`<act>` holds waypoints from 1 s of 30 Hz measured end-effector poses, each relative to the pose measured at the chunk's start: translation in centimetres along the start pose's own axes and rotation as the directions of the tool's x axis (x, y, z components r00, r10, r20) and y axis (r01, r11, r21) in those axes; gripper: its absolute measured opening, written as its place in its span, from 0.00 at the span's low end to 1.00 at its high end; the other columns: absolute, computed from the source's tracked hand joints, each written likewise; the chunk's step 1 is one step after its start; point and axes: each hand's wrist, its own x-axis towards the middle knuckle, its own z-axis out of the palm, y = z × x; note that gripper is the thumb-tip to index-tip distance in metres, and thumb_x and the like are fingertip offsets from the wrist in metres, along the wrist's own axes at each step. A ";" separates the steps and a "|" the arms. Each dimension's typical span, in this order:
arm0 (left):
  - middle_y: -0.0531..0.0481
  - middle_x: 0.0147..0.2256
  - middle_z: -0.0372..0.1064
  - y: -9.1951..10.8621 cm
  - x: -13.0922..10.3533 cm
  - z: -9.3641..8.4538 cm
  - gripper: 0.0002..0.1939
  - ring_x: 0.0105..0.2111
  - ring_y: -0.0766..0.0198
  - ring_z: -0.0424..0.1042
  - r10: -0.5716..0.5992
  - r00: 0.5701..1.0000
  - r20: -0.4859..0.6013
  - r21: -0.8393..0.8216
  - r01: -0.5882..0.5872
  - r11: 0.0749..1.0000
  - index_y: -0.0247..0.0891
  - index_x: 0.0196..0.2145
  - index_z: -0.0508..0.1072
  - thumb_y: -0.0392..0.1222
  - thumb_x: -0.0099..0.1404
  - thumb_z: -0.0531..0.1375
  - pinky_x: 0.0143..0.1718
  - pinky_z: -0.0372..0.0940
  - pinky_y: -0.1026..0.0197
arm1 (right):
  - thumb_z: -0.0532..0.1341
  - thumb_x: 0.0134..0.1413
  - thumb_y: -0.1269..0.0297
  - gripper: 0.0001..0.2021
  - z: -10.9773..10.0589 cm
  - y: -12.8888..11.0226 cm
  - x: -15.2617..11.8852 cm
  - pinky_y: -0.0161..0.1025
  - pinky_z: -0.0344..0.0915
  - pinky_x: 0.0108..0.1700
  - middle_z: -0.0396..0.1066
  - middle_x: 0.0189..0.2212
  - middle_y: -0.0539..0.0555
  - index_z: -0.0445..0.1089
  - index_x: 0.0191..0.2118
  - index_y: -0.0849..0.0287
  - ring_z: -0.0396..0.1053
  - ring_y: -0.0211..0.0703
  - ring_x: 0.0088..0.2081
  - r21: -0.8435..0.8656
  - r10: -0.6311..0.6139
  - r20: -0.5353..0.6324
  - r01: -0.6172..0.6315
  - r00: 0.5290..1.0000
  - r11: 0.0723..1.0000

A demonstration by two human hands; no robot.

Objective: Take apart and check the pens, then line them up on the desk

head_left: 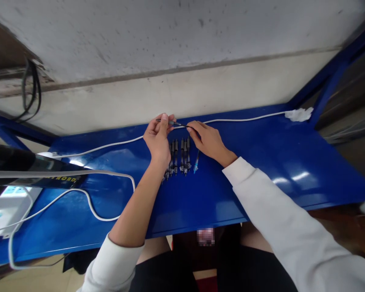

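My left hand (158, 136) pinches a thin dark pen (170, 122) held level above the blue table (261, 162), near its far edge. My right hand (208, 140) meets the pen's right end with its fingertips; what it grips there is too small to tell. Below and between both hands, several dark pens (179, 156) lie side by side on the table. A light blue pen part (196, 164) rests just to their right.
A white cable (109, 144) runs along the table's far edge to a white crumpled wad (298, 114) at the right. Another white cable (91, 207) loops at the left beside a black device (24, 166) and a white box (3, 211). A pale wall stands behind.
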 end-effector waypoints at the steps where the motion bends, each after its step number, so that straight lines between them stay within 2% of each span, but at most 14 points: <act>1: 0.44 0.46 0.87 -0.1 0.3 -0.2 0.17 0.46 0.58 0.87 0.009 1.000 -0.016 -0.002 -0.009 1.000 0.43 0.45 0.81 0.58 0.74 0.74 0.48 0.79 0.57 | 0.48 0.87 0.54 0.18 0.0 0.1 0.0 0.40 0.62 0.40 0.82 0.52 0.58 0.73 0.60 0.54 0.79 0.50 0.46 -0.001 0.003 -0.008 -0.003 1.000 1.000; 6: 0.44 0.49 0.87 -0.8 1.9 -1.9 0.20 0.46 0.59 0.88 0.026 0.996 -0.081 -0.039 -0.029 0.999 0.45 0.47 0.79 0.65 0.76 0.69 0.49 0.79 0.58 | 0.49 0.86 0.55 0.18 0.0 0.1 0.0 0.41 0.60 0.39 0.82 0.51 0.58 0.73 0.59 0.54 0.78 0.49 0.44 0.005 0.019 -0.027 -0.018 0.999 1.000; 11: 0.41 0.49 0.87 -1.6 2.2 -2.5 0.26 0.48 0.57 0.88 -0.053 0.991 -0.124 -0.115 0.039 0.993 0.43 0.48 0.76 0.69 0.73 0.69 0.50 0.78 0.57 | 0.50 0.87 0.54 0.18 0.1 0.0 -0.1 0.41 0.62 0.40 0.82 0.52 0.58 0.74 0.60 0.54 0.79 0.49 0.44 0.021 0.014 -0.040 -0.013 0.999 1.000; 17: 0.39 0.52 0.86 -2.2 1.8 -2.5 0.28 0.53 0.53 0.87 -0.119 0.990 -0.076 -0.133 0.108 0.985 0.44 0.49 0.73 0.72 0.74 0.66 0.54 0.77 0.54 | 0.50 0.87 0.54 0.19 0.1 0.1 -0.1 0.41 0.65 0.42 0.83 0.52 0.58 0.76 0.60 0.55 0.80 0.49 0.45 0.015 -0.016 -0.055 0.016 0.998 1.000; 22: 0.39 0.50 0.86 -1.8 1.5 -2.1 0.26 0.50 0.53 0.88 -0.178 0.982 -0.056 -0.162 0.167 0.972 0.44 0.51 0.72 0.68 0.76 0.66 0.53 0.77 0.54 | 0.52 0.87 0.53 0.19 0.0 0.0 0.0 0.40 0.67 0.43 0.85 0.52 0.58 0.78 0.62 0.54 0.82 0.50 0.47 0.008 -0.012 -0.036 0.012 0.999 1.000; 27: 0.40 0.46 0.87 -0.2 0.8 -0.9 0.15 0.45 0.56 0.88 -0.259 0.965 -0.051 -0.253 0.238 0.938 0.40 0.51 0.73 0.55 0.84 0.61 0.50 0.76 0.57 | 0.55 0.86 0.52 0.19 0.0 -0.2 0.0 0.41 0.70 0.46 0.86 0.55 0.57 0.80 0.61 0.53 0.84 0.51 0.50 0.009 -0.006 -0.040 0.007 0.999 1.000; 30: 0.41 0.45 0.87 0.4 0.6 -0.5 0.13 0.43 0.57 0.88 -0.275 0.960 -0.055 -0.279 0.250 0.927 0.40 0.50 0.73 0.51 0.87 0.58 0.48 0.76 0.58 | 0.55 0.85 0.51 0.19 0.0 -0.2 0.0 0.41 0.70 0.45 0.86 0.55 0.56 0.82 0.59 0.52 0.84 0.52 0.50 0.004 -0.002 -0.034 0.002 0.999 1.000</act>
